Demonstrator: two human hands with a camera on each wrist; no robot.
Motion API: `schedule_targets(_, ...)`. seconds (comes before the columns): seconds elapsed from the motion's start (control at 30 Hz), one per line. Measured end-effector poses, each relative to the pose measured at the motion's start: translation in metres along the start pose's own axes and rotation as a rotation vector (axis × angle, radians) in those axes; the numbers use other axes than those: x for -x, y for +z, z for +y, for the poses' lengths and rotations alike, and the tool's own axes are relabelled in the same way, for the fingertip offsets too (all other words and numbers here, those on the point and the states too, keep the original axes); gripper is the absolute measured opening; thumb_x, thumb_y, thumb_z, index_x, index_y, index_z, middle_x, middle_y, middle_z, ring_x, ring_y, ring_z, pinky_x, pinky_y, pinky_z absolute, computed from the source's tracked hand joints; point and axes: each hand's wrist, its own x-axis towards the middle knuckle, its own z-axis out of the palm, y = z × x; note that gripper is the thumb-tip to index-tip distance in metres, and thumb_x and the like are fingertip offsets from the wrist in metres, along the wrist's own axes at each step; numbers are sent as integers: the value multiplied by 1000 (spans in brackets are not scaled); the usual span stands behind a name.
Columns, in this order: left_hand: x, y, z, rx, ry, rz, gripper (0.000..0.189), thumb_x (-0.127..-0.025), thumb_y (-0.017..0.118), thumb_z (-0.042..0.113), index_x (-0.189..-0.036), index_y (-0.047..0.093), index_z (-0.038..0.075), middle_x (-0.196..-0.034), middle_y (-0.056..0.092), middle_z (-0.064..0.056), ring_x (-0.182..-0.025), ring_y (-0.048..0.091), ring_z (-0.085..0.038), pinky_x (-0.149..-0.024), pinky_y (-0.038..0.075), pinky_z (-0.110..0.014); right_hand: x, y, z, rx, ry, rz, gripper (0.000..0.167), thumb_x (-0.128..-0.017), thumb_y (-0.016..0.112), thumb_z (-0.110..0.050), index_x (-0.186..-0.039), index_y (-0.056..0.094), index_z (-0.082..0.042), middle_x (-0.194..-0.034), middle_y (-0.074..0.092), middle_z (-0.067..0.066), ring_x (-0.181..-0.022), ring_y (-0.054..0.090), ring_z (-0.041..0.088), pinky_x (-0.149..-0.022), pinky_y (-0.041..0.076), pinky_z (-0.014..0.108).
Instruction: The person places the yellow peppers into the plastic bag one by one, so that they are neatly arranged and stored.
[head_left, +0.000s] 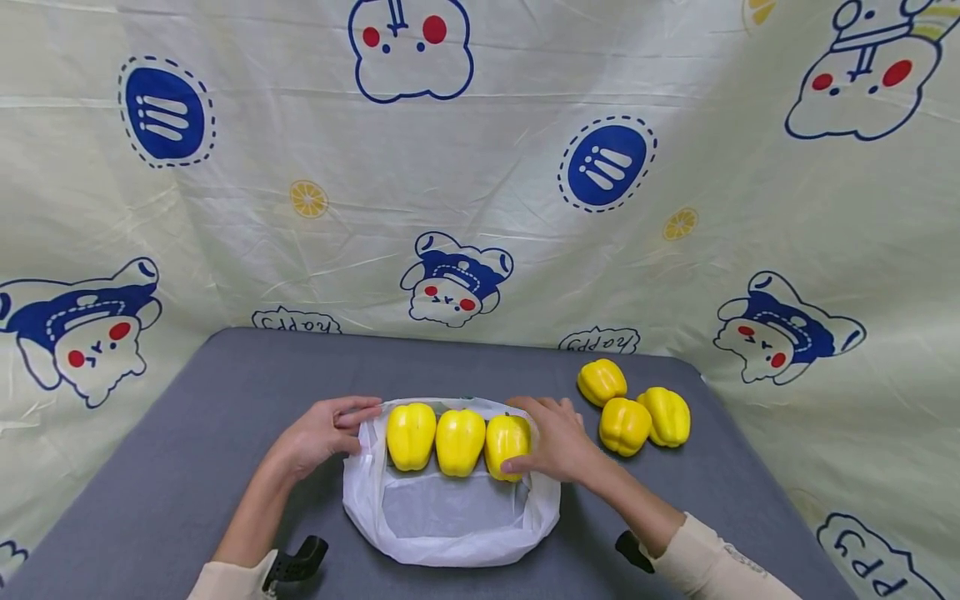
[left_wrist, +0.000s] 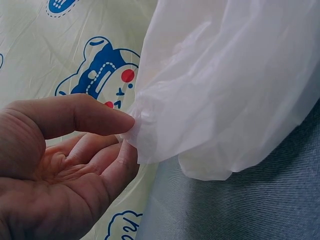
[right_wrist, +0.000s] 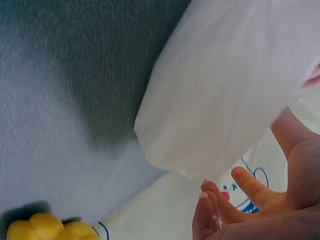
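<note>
A white plastic bag (head_left: pixel 450 550) lies on the grey table with its mouth spread wide. Three yellow bell peppers sit in a row along its far side: a left one (head_left: pixel 411 437), a middle one (head_left: pixel 461 443) and a right one (head_left: pixel 504 446). My left hand (head_left: pixel 318 433) pinches the bag's left rim between thumb and fingers, plainer in the left wrist view. At the right rim is my right hand (head_left: pixel 558 442), its thumb over the right pepper and its other fingers loosely extended outside the bag. Part of that thumb is hidden in the right wrist view.
Three more yellow bell peppers (head_left: pixel 625 427) lie grouped on the table (head_left: pixel 300 367), right of the bag and near the far right corner. Behind the table hangs a pale printed sheet (head_left: pixel 510 183). Dark bands (head_left: pixel 300 560) sit at both wrists.
</note>
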Motion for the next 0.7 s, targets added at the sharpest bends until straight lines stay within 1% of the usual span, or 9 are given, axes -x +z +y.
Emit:
schedule_targets(0.1,0,0,0,-1,7,-8,70,-82,63,-14,-149,45,-4,-152,49,-19,-146,40,-39,-98,54,-39,0,-8,3,7,4,16,84,-68,92,-43,-141,58,-19,-142,58,18,-118,46,39,-96,38,60)
schedule_targets(0.23,0,-1,0,7,8,-13,71,-82,63,-14,-149,44,-4,-153,49,-19,-146,39,-38,-95,54,-35,-1,-17,9,15,15,38,81,-70,91,-41,-141,57,-20,-141,58,19,-117,47,40,-93,39,59)
schedule_targets(0.33,0,-1,0,14,5,-12,71,-81,63,-14,-149,45,-4,-152,49,-19,-146,40,-38,-93,54,-33,0,-21,14,18,27,50,82,-71,91,-41,-142,56,-19,-143,57,19,-120,46,43,-93,39,61)
schedule_targets(0.43,0,0,0,14,3,-10,71,-82,63,-14,-149,45,-4,-152,49,-19,-146,40,-38,-93,54,-32,1,-26,21,13,47,62,82,-72,90,-39,-144,55,-18,-144,56,20,-125,45,47,-96,39,65)
schedule_targets(0.57,0,-1,1,16,0,-9,71,-81,63,-14,-149,45,-4,-152,49,-19,-146,40,-38,-92,54,-31,3,-33,32,-1,80,73,82,-73,89,-37,-144,54,-18,-147,51,24,-126,42,50,-95,38,67)
schedule_targets(0.7,-1,-1,1,25,-1,-7,71,-81,63,-14,-149,46,-4,-152,50,-18,-146,40,-37,-89,52,-28,5,-38,44,1,114,89,84,-73,89,-38,-146,52,-17,-150,46,28,-128,38,54,-95,36,70)
